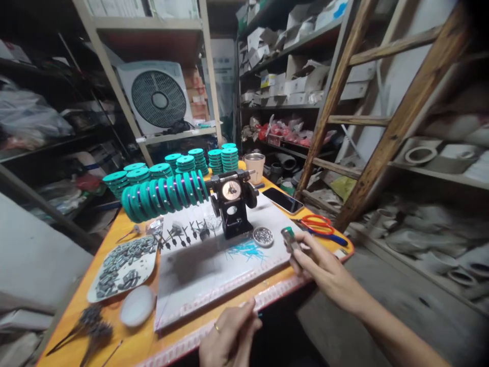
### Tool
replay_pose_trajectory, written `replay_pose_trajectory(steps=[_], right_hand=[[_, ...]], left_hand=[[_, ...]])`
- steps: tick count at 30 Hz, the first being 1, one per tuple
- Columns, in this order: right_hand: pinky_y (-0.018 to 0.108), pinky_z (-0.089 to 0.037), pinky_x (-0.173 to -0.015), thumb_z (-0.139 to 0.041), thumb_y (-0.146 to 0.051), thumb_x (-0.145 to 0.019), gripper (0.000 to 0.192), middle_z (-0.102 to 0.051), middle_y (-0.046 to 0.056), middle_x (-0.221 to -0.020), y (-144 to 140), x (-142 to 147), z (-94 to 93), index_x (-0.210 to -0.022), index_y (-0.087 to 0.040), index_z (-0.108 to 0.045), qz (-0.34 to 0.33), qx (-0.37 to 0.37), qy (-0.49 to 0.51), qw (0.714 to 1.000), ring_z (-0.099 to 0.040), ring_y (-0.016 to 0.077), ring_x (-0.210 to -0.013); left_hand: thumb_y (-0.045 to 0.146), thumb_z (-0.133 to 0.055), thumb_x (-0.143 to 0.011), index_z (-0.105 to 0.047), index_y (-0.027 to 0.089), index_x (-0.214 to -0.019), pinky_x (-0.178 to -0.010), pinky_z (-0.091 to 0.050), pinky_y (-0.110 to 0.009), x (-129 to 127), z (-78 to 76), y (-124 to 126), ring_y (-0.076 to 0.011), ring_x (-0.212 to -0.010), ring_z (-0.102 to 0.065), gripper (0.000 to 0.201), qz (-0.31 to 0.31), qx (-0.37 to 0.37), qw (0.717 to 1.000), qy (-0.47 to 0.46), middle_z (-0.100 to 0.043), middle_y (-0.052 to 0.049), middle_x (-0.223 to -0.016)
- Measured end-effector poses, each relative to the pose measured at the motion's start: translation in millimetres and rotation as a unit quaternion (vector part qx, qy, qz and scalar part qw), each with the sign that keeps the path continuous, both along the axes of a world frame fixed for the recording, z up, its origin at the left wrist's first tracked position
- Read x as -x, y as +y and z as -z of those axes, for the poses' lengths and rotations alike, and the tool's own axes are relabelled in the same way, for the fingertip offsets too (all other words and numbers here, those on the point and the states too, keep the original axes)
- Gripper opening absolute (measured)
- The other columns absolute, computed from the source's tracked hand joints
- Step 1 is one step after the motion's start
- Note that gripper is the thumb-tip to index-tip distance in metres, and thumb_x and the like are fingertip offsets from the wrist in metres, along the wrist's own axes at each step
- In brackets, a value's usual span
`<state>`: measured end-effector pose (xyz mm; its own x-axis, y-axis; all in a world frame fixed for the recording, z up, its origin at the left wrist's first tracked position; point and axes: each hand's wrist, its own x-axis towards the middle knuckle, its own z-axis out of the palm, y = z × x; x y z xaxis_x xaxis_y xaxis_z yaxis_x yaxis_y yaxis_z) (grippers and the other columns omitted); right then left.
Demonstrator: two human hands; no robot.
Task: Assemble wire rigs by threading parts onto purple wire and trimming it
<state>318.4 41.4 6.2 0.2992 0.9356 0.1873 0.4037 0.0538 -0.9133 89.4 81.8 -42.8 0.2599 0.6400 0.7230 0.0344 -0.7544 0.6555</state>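
My right hand (319, 262) is closed around a small metallic cylinder (289, 238) with a green top, held over the right front corner of the white board (206, 290). My left hand (231, 334) is at the table's front edge, fingers pinched. A tiny blue-green bit shows beside its fingertips, too small to name. On the board stands a black hand-winding machine (235, 216) with a round dial. Its shaft carries a row of teal spools (164, 194). Beside the machine lie a round dish of small metal parts (263, 236) and loose thin blue strips (246, 250).
Stacked teal spools (185, 164) and a cup (254, 167) stand behind. A phone (283, 200) and red-handled scissors (316, 223) lie right. On the left are a tray of grey pieces (147, 270), a white lid (137, 306) and dark stalks (95, 329). A wooden ladder (359, 120) leans beyond.
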Motion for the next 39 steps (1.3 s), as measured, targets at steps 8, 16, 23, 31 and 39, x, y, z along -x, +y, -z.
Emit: replay_pose_trajectory(steps=[8,16,23,31,39], right_hand=[[0.019,-0.017,-0.047,-0.035,-0.075,-0.088,0.066,-0.039,-0.001,-0.062,-57,83,44.5,-0.063,-0.015,-0.046,-0.098,0.171,0.573,0.796,-0.031,0.0063,-0.053],[0.020,-0.018,-0.048,-0.044,-0.065,-0.085,0.055,-0.037,-0.004,-0.055,-50,91,51.4,-0.060,-0.017,-0.041,-0.081,0.180,0.635,0.747,-0.031,0.0068,-0.049],[0.019,-0.013,-0.048,-0.046,-0.066,-0.086,0.055,-0.037,-0.004,-0.059,-52,93,44.4,-0.065,-0.016,-0.041,-0.088,0.195,0.651,0.729,-0.029,0.0051,-0.050],[0.020,-0.012,-0.048,-0.044,-0.066,-0.087,0.054,-0.034,-0.005,-0.058,-53,96,44.7,-0.064,-0.017,-0.039,-0.090,0.194,0.663,0.718,-0.026,0.0053,-0.048],[0.019,-0.012,-0.048,-0.042,-0.068,-0.088,0.056,-0.034,-0.005,-0.059,-53,99,38.6,-0.065,-0.017,-0.038,-0.096,0.221,0.663,0.709,-0.024,0.0049,-0.049]], left_hand=[[-0.001,-0.068,-0.081,-0.066,0.015,-0.095,-0.079,-0.057,-0.016,3,-21.2,-3,-0.0108,-0.079,-0.074,0.021,0.053,-0.162,0.977,0.126,-0.076,-0.003,-0.087],[-0.002,-0.068,-0.080,-0.067,0.013,-0.097,-0.081,-0.057,-0.018,0,-18.8,-8,-0.0110,-0.082,-0.073,0.023,0.048,-0.184,0.970,0.153,-0.077,-0.004,-0.089],[0.001,-0.068,-0.081,-0.065,0.016,-0.099,-0.078,-0.058,-0.020,1,-19.5,-6,-0.0137,-0.079,-0.075,0.024,0.042,-0.178,0.966,0.180,-0.077,-0.003,-0.089],[0.001,-0.068,-0.080,-0.066,0.017,-0.099,-0.079,-0.058,-0.019,2,-17.1,-5,-0.0126,-0.080,-0.075,0.024,0.032,-0.161,0.972,0.170,-0.077,-0.002,-0.090],[0.001,-0.068,-0.081,-0.066,0.017,-0.101,-0.079,-0.058,-0.020,3,-15.7,-6,-0.0131,-0.083,-0.074,0.025,0.043,-0.148,0.972,0.176,-0.077,-0.002,-0.091]])
